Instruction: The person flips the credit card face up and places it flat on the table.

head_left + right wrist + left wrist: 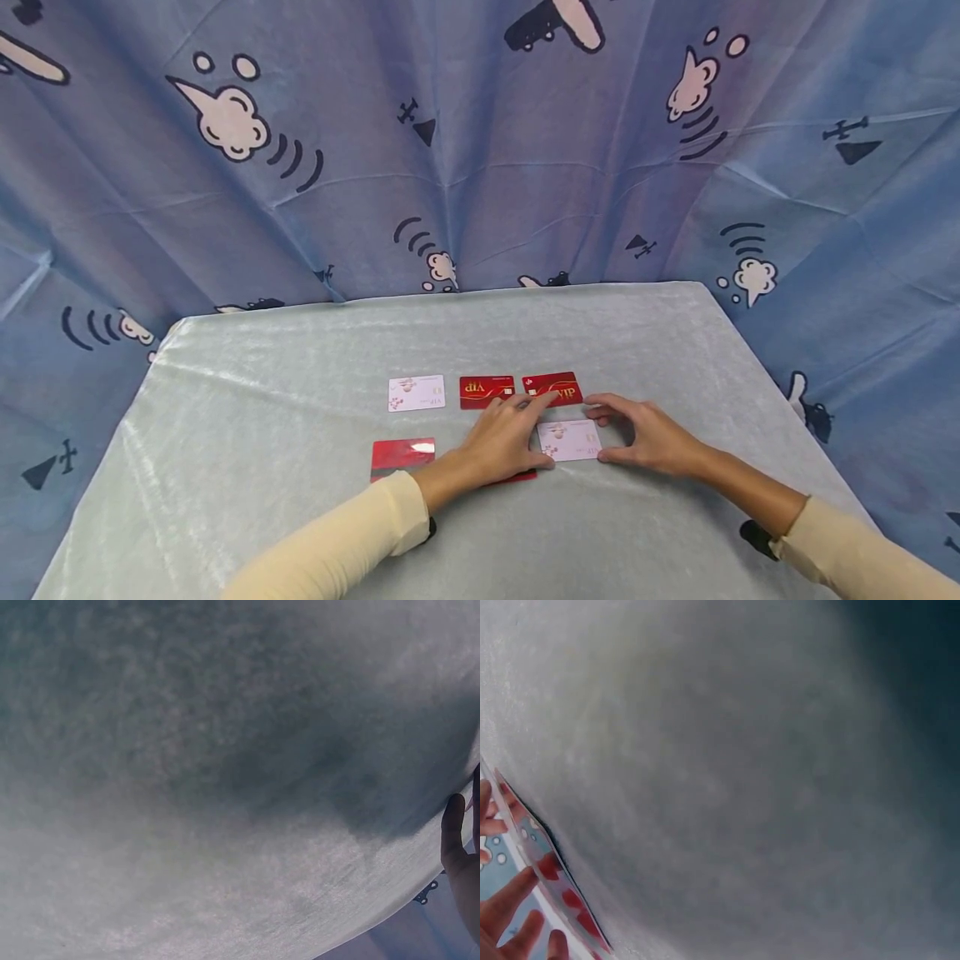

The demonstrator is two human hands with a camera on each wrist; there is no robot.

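A white VIP card (570, 440) lies flat on the grey cloth between the two hands. My left hand (504, 437) reaches over the card's left side, its thumb by the lower left corner and its index finger extending over a red VIP card (553, 387) above. On the other side, my right hand (652, 435) has its thumb at the white card's lower right corner and bent fingers near the upper right. Beneath the left hand, a red card with a dark stripe (521, 476) is mostly hidden. Left fingers (510, 904) appear beside a glossy card in the left wrist view.
Another white card (416, 393) and a red VIP card (487, 392) lie in the upper row. Below them is a red striped card (402, 457), partly covered by the left sleeve (352, 533). A blue patterned curtain (480, 150) hangs behind the table (247, 467).
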